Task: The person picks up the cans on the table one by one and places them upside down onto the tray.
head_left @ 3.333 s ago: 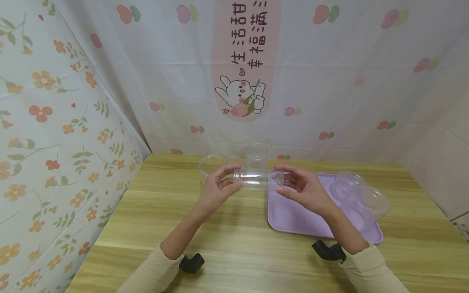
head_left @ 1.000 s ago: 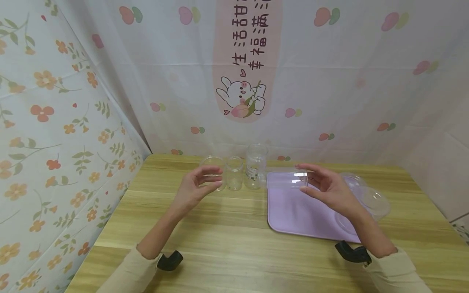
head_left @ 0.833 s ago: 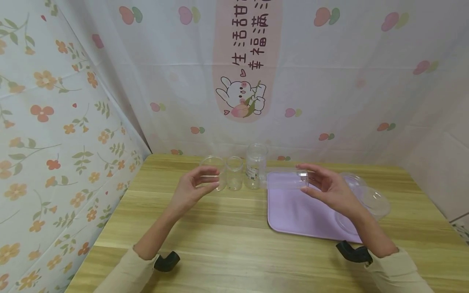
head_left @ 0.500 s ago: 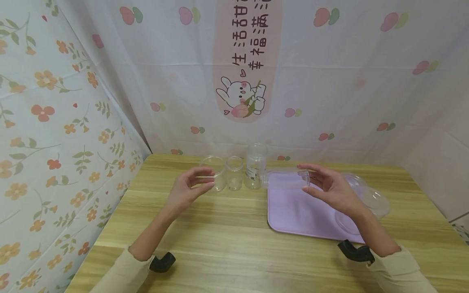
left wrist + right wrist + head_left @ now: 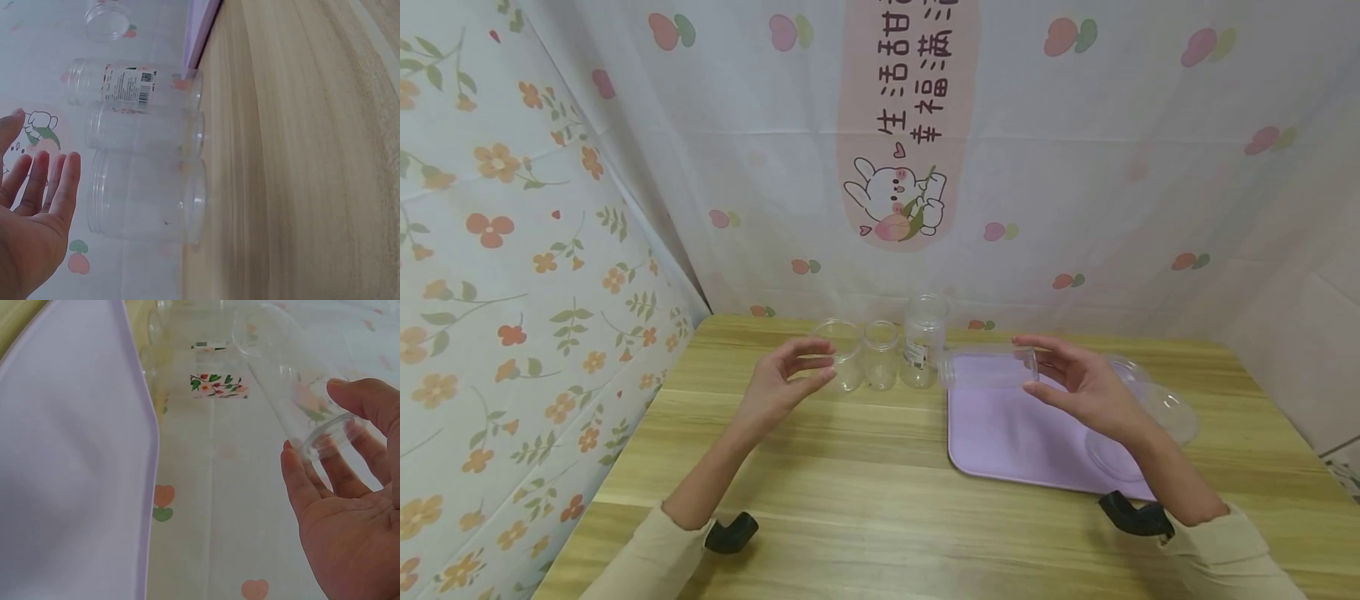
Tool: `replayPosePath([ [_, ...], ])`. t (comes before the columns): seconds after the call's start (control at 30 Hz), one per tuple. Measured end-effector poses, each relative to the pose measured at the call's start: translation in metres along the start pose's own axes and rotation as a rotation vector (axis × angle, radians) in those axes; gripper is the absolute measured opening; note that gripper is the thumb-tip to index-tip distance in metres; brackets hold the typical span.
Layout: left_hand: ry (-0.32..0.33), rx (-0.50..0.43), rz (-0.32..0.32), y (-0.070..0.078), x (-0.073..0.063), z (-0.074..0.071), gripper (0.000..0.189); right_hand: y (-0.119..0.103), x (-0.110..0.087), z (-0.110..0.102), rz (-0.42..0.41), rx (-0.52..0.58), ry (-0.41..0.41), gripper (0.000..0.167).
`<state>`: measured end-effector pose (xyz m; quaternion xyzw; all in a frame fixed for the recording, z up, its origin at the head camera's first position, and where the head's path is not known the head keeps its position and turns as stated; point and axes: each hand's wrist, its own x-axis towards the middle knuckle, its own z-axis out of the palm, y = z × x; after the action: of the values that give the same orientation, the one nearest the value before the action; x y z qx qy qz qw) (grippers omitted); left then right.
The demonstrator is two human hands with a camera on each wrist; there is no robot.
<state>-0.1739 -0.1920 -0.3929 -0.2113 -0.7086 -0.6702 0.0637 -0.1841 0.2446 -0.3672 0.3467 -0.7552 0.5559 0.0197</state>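
Note:
My right hand (image 5: 1086,387) holds a clear plastic jar (image 5: 988,369) by one end, between thumb and fingers. The jar lies sideways in the air over the left part of a purple tray (image 5: 1000,442), its ringed neck pointing left. In the right wrist view, the thumb presses one side of the jar (image 5: 300,381) and the fingers support the other. My left hand (image 5: 786,375) holds nothing, its fingers loosely bent in front of a wide clear jar (image 5: 847,371). Beside that stand a narrow clear jar (image 5: 881,362) and a taller labelled jar (image 5: 922,333), all upright.
Round clear containers (image 5: 1165,412) stand at the right part of the tray, partly hidden by my right forearm. The wooden table (image 5: 865,500) meets a patterned curtain (image 5: 760,167) behind the jars, with a flowered one (image 5: 512,292) at the left.
Earlier both hands held the jar in the middle. The left hand has since let go and moved left, while the right hand carried the jar rightward, over the tray.

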Motion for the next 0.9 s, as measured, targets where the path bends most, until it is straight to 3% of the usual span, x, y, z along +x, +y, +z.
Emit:
replayPosePath([
  [0.3, 0.044, 0.004, -0.013, 0.001, 0.005, 0.0, 0.037, -0.002, -0.004, -0.006, 0.032, -0.056, -0.032, 0.058],
  [0.9, 0.062, 0.104, -0.028, 0.003, 0.013, -0.003, 0.042, -0.008, -0.008, -0.017, 0.022, -0.171, -0.061, 0.059],
])
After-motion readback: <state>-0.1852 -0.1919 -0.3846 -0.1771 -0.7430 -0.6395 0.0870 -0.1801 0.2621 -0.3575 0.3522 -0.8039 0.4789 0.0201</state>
